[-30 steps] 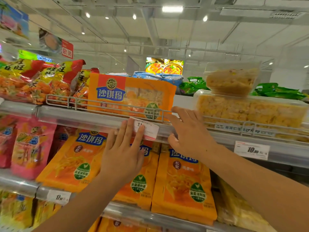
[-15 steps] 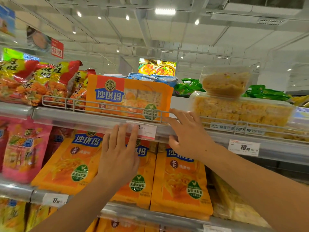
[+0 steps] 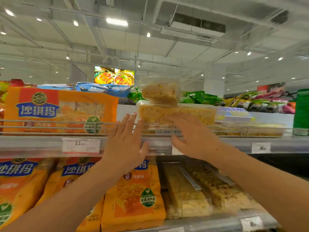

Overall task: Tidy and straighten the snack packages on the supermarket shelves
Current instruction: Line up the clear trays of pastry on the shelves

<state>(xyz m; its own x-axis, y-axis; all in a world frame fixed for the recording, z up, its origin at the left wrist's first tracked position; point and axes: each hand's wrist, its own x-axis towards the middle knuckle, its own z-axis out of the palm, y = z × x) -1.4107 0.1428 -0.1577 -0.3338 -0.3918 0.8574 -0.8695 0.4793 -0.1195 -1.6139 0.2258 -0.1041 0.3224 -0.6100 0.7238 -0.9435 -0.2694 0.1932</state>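
Both hands reach up with fingers straight and spread, holding nothing: the left hand [image 3: 124, 144] lies over the top shelf's front rail [image 3: 50, 129], the right hand [image 3: 192, 139] against the front of a clear snack tub [image 3: 197, 113] of yellow cake, with a smaller tub [image 3: 160, 92] stacked on top. Left of them stands an orange box [image 3: 61, 109] reading 沙琪玛; beneath it a price tag [image 3: 81, 145] shows "11". On the shelf below are orange 沙琪玛 bags [image 3: 135, 195].
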